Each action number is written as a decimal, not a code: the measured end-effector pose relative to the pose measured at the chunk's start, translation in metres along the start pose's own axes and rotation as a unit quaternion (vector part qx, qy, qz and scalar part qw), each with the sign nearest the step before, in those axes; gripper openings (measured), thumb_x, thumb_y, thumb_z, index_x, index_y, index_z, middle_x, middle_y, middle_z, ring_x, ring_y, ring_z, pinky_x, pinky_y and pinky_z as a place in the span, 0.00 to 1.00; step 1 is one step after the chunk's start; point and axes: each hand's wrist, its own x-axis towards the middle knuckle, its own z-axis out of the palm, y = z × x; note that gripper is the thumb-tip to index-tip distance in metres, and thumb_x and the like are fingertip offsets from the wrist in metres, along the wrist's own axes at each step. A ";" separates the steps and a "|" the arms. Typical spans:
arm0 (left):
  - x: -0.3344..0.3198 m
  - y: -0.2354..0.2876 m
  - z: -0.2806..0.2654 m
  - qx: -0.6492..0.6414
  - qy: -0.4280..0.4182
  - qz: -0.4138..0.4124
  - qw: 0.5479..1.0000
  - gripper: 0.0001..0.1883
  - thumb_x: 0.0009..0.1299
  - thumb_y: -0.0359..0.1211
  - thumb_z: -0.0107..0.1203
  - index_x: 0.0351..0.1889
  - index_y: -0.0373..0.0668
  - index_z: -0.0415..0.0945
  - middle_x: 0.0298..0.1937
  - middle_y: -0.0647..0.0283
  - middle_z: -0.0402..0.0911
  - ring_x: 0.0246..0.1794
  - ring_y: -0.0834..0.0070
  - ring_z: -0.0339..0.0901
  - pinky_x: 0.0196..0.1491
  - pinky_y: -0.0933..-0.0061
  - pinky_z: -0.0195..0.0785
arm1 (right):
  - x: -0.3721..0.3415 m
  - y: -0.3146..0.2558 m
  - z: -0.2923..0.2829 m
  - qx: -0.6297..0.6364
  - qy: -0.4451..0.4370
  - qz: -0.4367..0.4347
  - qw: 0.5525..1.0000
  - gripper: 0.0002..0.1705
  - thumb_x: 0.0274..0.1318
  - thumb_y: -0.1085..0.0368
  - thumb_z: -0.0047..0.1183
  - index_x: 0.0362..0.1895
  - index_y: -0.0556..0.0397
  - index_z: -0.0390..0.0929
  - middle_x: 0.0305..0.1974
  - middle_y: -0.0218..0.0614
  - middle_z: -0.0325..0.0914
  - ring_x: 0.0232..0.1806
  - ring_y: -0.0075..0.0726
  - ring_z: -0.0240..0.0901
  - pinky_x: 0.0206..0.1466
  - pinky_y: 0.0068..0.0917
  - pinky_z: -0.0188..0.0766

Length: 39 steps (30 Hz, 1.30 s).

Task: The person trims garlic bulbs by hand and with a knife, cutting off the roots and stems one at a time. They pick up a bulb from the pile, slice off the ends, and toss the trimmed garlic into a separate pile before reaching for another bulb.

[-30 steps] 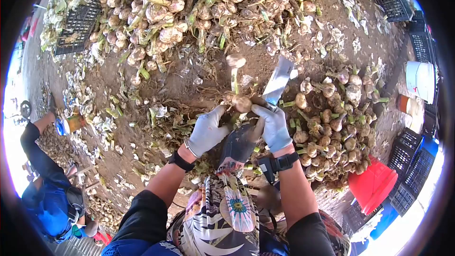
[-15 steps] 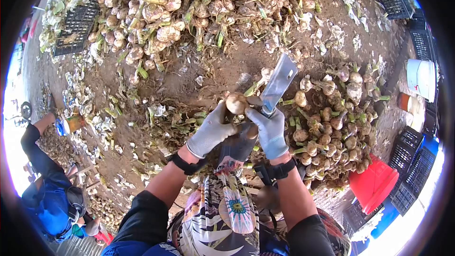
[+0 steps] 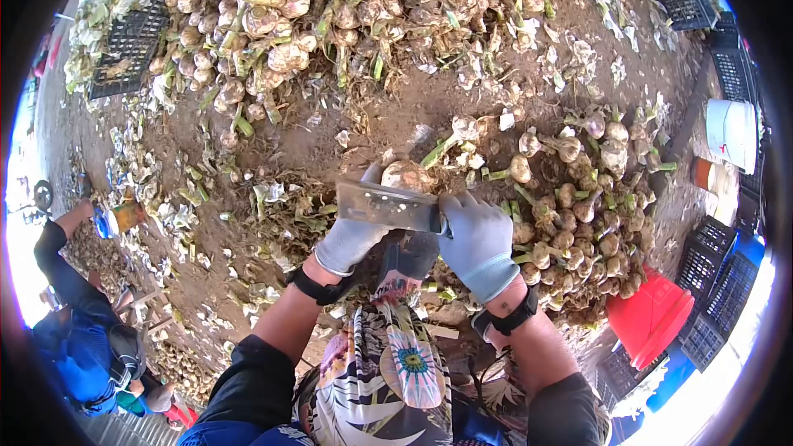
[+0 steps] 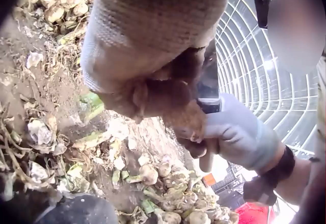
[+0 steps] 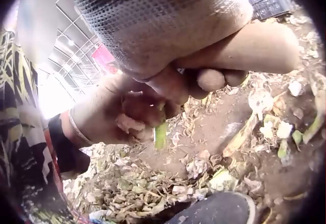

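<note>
In the head view my gloved left hand (image 3: 353,241) holds a garlic bulb (image 3: 406,173) low over the ground. My gloved right hand (image 3: 481,241) grips a cleaver (image 3: 384,206) by its handle, the wide blade lying sideways across the left hand's fingers and just below the bulb. The right wrist view shows the wooden handle (image 5: 249,51) within the right hand's grip, and a green stem (image 5: 161,135) below the left hand (image 5: 109,107). The blade hides part of the left fingers. Just beyond, a stemmed garlic bulb (image 3: 465,127) lies on the soil.
A large heap of garlic (image 3: 285,8) spreads at the far side, with a smaller pile (image 3: 578,206) to the right. A red bucket (image 3: 648,318), a white bucket (image 3: 732,136) and black crates (image 3: 706,260) stand further right. Another person (image 3: 78,355) sits at left.
The cleaver has swung from pointing away to lying leftward across the left hand, as the right hand turned. A blurred stemmed bulb seen beyond the hands earlier now lies farther right.
</note>
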 end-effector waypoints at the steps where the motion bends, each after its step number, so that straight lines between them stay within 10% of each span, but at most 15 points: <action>1: 0.000 0.004 0.003 0.108 -0.021 0.069 0.992 0.38 0.66 0.27 0.66 0.71 0.39 0.58 0.57 0.64 0.76 0.55 0.78 0.75 0.56 0.74 0.73 | 0.000 -0.003 -0.002 0.001 -0.001 0.001 1.000 0.10 0.43 0.65 0.58 0.35 0.45 0.78 0.36 0.33 0.79 0.38 0.43 0.80 0.39 0.40 0.75; 10: -0.002 0.015 -0.003 0.151 -0.060 0.024 0.986 0.36 0.61 0.25 0.67 0.67 0.38 0.65 0.53 0.65 0.79 0.49 0.80 0.77 0.52 0.74 0.75 | 0.000 0.003 0.008 0.007 -0.005 0.016 1.000 0.08 0.44 0.65 0.57 0.34 0.42 0.78 0.33 0.33 0.79 0.36 0.43 0.80 0.40 0.39 0.76; 17: -0.013 0.040 0.025 0.287 -0.098 -0.027 0.952 0.36 0.54 0.35 0.74 0.61 0.38 0.72 0.50 0.65 0.80 0.48 0.74 0.78 0.55 0.72 0.70 | -0.016 0.066 0.028 0.084 -0.057 0.261 0.960 0.16 0.53 0.58 0.62 0.47 0.42 0.82 0.35 0.43 0.85 0.37 0.49 0.83 0.41 0.39 0.79; 21: -0.004 0.023 0.017 0.502 -0.113 0.096 0.852 0.23 0.52 0.30 0.67 0.48 0.43 0.77 0.50 0.59 0.78 0.51 0.55 0.78 0.55 0.64 0.72 | -0.005 0.038 0.025 0.283 -0.091 0.205 0.932 0.14 0.53 0.59 0.59 0.45 0.45 0.82 0.33 0.43 0.83 0.36 0.53 0.81 0.41 0.41 0.77; 23: 0.001 0.022 0.019 0.721 -0.220 0.204 0.625 0.17 0.53 0.30 0.66 0.41 0.43 0.78 0.49 0.60 0.78 0.52 0.57 0.77 0.54 0.59 0.72 | 0.004 0.020 0.014 0.231 -0.074 0.096 0.965 0.16 0.54 0.60 0.58 0.48 0.45 0.82 0.35 0.43 0.83 0.37 0.52 0.82 0.42 0.41 0.78; 28: -0.005 0.057 0.015 0.763 -0.198 0.291 0.542 0.14 0.55 0.31 0.65 0.40 0.47 0.79 0.49 0.64 0.78 0.49 0.58 0.78 0.49 0.60 0.76 | -0.025 0.079 0.053 0.044 -0.242 0.270 0.931 0.18 0.55 0.60 0.58 0.50 0.49 0.82 0.36 0.39 0.86 0.38 0.44 0.84 0.42 0.42 0.78; 29: -0.003 0.055 0.024 0.763 -0.199 0.286 0.544 0.14 0.55 0.31 0.65 0.40 0.47 0.79 0.49 0.64 0.78 0.49 0.58 0.78 0.49 0.60 0.76 | -0.041 0.080 0.064 0.045 -0.247 0.270 0.929 0.18 0.55 0.60 0.58 0.50 0.49 0.82 0.36 0.39 0.86 0.38 0.44 0.84 0.42 0.42 0.78; 31: 0.010 0.047 0.063 0.536 -0.139 0.286 0.782 0.17 0.57 0.31 0.65 0.45 0.48 0.78 0.49 0.63 0.78 0.45 0.60 0.80 0.41 0.63 0.79 | -0.074 0.080 0.091 0.418 -0.142 0.336 0.832 0.21 0.54 0.60 0.63 0.50 0.57 0.81 0.34 0.35 0.86 0.34 0.31 0.82 0.41 0.35 0.78; 32: 0.012 0.047 0.093 0.484 -0.193 0.303 0.798 0.18 0.57 0.31 0.65 0.47 0.47 0.77 0.49 0.61 0.78 0.43 0.60 0.81 0.37 0.65 0.79 | -0.092 0.105 0.155 0.580 -0.023 0.360 0.730 0.09 0.58 0.64 0.58 0.41 0.53 0.81 0.29 0.26 0.81 0.31 0.32 0.78 0.38 0.32 0.76; 33: 0.009 0.042 0.122 0.426 -0.244 0.311 0.814 0.20 0.57 0.30 0.65 0.50 0.47 0.76 0.48 0.60 0.79 0.41 0.61 0.82 0.34 0.66 0.79 | -0.091 0.102 0.150 0.578 -0.025 0.360 0.732 0.09 0.58 0.64 0.58 0.41 0.53 0.81 0.29 0.26 0.81 0.31 0.32 0.78 0.38 0.32 0.76; 36: 0.049 0.021 0.135 0.463 -0.155 0.303 0.818 0.24 0.60 0.36 0.67 0.54 0.45 0.73 0.51 0.56 0.78 0.40 0.61 0.83 0.35 0.66 0.79 | -0.076 0.071 0.086 0.532 0.016 0.385 0.754 0.05 0.55 0.70 0.60 0.37 0.56 0.82 0.24 0.28 0.77 0.21 0.27 0.71 0.26 0.24 0.69; 37: 0.060 0.029 0.130 0.540 -0.046 0.130 0.831 0.28 0.61 0.46 0.68 0.55 0.42 0.72 0.49 0.55 0.78 0.40 0.62 0.83 0.37 0.67 0.78 | -0.068 0.067 0.068 0.516 0.035 0.391 0.761 0.04 0.55 0.72 0.60 0.35 0.56 0.82 0.22 0.29 0.76 0.17 0.25 0.68 0.22 0.22 0.67; 39: 0.102 0.003 0.093 0.722 0.024 0.037 0.690 0.27 0.64 0.45 0.65 0.53 0.37 0.71 0.47 0.51 0.77 0.39 0.60 0.82 0.37 0.64 0.78 | -0.063 0.078 0.052 0.559 0.082 0.443 0.695 0.05 0.55 0.69 0.63 0.37 0.55 0.84 0.27 0.26 0.79 0.23 0.19 0.70 0.26 0.19 0.65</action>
